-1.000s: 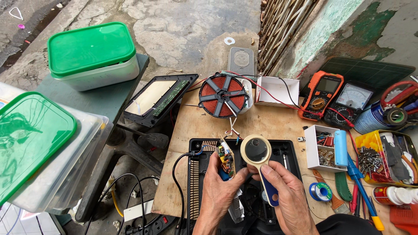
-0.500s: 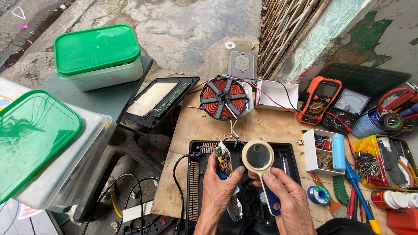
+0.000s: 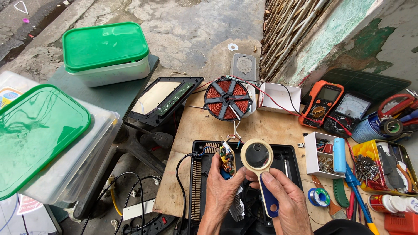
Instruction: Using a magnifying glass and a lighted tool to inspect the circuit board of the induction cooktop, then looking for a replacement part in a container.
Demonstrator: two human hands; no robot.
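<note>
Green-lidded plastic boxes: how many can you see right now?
2. One green-lidded box sits on the dark stand at upper left, lid closed. A larger clear box with a green lid is at the far left edge, partly cut off. More may lie out of view.

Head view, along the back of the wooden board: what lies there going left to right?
Black framed panel → copper coil disc → white open box → orange multimeter → dark analog meter.

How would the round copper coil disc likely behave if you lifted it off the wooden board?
The copper coil disc looks rigid with its spoked frame, so probably stiff. Its attached wires would likely tug and limit lifting. Lying flat, it seems unlikely to roll.
</note>
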